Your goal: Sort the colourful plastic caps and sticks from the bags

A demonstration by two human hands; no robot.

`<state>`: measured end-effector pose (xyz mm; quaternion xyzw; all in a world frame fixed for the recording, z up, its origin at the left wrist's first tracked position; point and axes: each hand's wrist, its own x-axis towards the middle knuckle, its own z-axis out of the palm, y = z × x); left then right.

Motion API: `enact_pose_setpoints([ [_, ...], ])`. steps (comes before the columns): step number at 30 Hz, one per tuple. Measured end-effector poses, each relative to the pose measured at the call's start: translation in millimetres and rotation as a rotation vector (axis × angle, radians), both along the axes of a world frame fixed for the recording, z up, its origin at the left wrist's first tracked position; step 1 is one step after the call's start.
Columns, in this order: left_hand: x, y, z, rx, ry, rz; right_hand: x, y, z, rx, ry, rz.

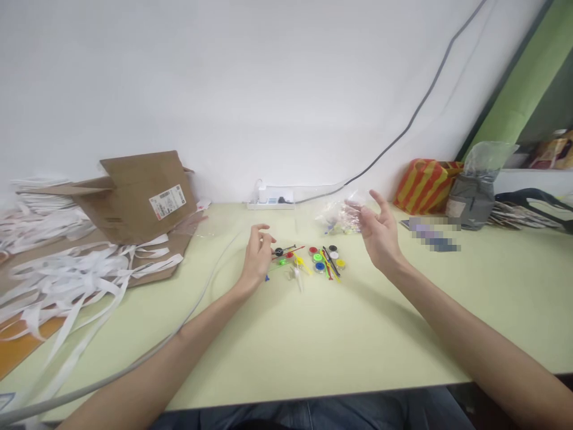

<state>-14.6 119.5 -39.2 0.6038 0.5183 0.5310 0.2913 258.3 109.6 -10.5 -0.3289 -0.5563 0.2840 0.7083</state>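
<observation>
Over the left edge of a loose group of small coloured plastic pieces, my left hand (258,255) is loosely curled, with a gap between thumb and fingers and nothing visible held. That group has black, red and green round discs (282,261), thin sticks, a yellow piece (302,263) and a white piece (296,275). Just right of it lies a second group of coloured discs (319,267) with thin sticks (330,263) among them. My right hand (380,234) is raised with its fingers spread, beside a clear plastic bag (342,218) of small pieces; whether they touch is unclear.
An open cardboard box (134,203) and tangled white straps (85,269) occupy the left. A grey cable (210,278) crosses beside my left forearm. A power strip (271,206) stands by the wall. At right are a striped bag (423,186), a grey pouch (470,200) and a blurred-out item (432,235).
</observation>
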Motion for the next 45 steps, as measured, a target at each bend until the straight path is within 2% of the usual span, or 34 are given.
enact_pose_setpoints([
  [3,-2,-1,-0.2,0.074,0.106,-0.007,-1,1,2.1,0.145,-0.157,-0.181],
  [5,-3,-2,-0.1,0.105,0.208,-0.011,-7,8,5.5,0.246,-0.360,-0.283],
  [7,-5,-3,0.4,0.121,0.313,-0.010,-17,23,8.4,0.332,-0.613,-0.271],
  [9,-6,-3,1.5,0.136,0.410,0.001,-30,44,8.4,0.356,-0.841,-0.161],
  [13,-8,-4,4.2,0.167,0.548,0.020,-51,81,-3.2,0.165,-1.128,0.172],
  [16,-9,-3,3.5,0.178,0.585,0.015,-55,91,-16.3,-0.038,-1.262,0.373],
  [20,-9,-1,0.6,0.182,0.601,-0.007,-53,99,-23.3,-0.212,-1.264,0.394],
  [24,-9,-1,0.7,0.182,0.583,-0.029,-59,106,-12.0,-0.237,-1.261,0.395],
  [26,-9,-2,1.8,0.204,0.567,-0.047,-62,98,-2.9,-0.192,-1.237,0.377],
  [29,-9,-2,3.5,0.252,0.548,-0.089,-64,65,4.4,-0.023,-1.182,0.292],
  [32,-9,-1,4.0,0.308,0.590,-0.134,-67,23,-2.6,0.127,-1.220,0.143],
  [35,-6,0,2.5,0.324,0.666,-0.210,-71,-5,-17.5,0.159,-1.323,0.031],
  [40,0,0,-2.0,0.324,0.798,-0.395,-77,-17,-32.3,0.111,-1.394,0.029],
  [45,2,-1,-1.6,0.298,0.845,-0.426,-74,-21,-36.2,0.139,-1.403,-0.009],
])
